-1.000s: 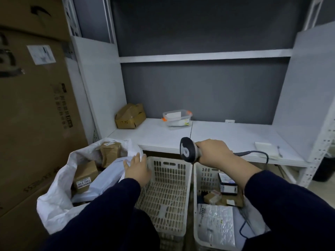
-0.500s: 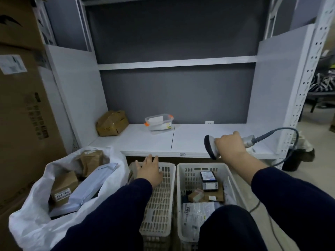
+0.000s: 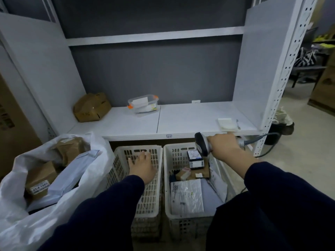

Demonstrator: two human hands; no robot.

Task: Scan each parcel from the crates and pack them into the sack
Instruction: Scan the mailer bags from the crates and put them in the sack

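Note:
Two white slotted crates stand side by side on the floor. Over the left crate (image 3: 154, 205) my left hand (image 3: 142, 166) hovers with its fingers straight and holds nothing; no parcel shows inside it. The right crate (image 3: 167, 178) holds several parcels: a small dark box with white labels (image 3: 195, 158), a brown box (image 3: 190, 175) and a white plastic mailer (image 3: 186, 196). My right hand (image 3: 224, 146) grips the barcode scanner (image 3: 202, 146) above the crate's far right corner. The white sack (image 3: 87, 180) at the left stands open with brown boxes (image 3: 40, 180) and a pale mailer (image 3: 72, 176) inside.
A white shelf (image 3: 181, 120) runs behind the crates, bearing a brown box (image 3: 91, 107), a clear plastic tub (image 3: 143, 104) and a white pad (image 3: 226, 123). The scanner's cable (image 3: 266, 140) loops by the shelf's right post. Large cardboard cartons (image 3: 12, 127) stand at the left.
My left hand has left the sack's rim and moved right over the left crate. My right hand has carried the scanner right, over the right crate's far corner. The view has swung right.

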